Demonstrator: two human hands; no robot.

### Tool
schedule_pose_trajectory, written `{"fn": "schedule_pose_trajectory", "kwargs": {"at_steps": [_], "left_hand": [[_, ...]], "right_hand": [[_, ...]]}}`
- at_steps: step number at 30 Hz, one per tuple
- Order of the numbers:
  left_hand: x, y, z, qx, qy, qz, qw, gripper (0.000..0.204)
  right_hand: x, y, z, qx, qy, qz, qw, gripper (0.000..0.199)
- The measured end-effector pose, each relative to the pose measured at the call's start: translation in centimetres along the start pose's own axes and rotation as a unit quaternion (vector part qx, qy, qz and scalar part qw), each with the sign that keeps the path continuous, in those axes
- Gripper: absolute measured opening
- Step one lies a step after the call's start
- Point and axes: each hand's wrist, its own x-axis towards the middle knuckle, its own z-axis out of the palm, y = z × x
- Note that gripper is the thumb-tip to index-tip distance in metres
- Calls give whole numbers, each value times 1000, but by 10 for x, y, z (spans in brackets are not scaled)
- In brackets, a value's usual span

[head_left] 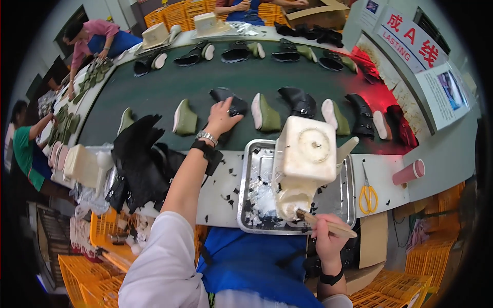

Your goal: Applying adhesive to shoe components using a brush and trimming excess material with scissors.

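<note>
Left hand on a black boot upper at the belt, right hand holding a glue brush over the tray.

The left hand (222, 117) reaches to mid-frame and closes over a black boot upper (229, 101) lying on the dark green conveyor belt (169, 87); the right hand (324, 240), low and right of centre, is clenched around a wooden-handled brush (328, 224) whose tip sits at the cream glue pot (303, 164) in the steel tray (248, 190). With the arm stretched out, the upper could slip from the fingers or knock the olive last (266, 114) just beside it, and the wet brush could drip outside the tray. Black scraps litter the white bench (221, 197); yellow scissors (367, 194) and a pink cup (409, 172) lie at right. Other workers line the belt at the upper left, orange crates beyond them.
</note>
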Motion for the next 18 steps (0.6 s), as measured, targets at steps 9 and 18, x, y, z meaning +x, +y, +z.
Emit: {"fn": "schedule_pose_trajectory", "kwargs": {"at_steps": [9, 18], "left_hand": [[-169, 38, -194, 92, 303, 25, 948, 62], [-222, -114, -187, 14, 243, -275, 930, 68]], "right_hand": [[-8, -5, 13, 20, 19, -56, 998, 9], [-19, -17, 28, 26, 1, -77, 997, 9]]}}
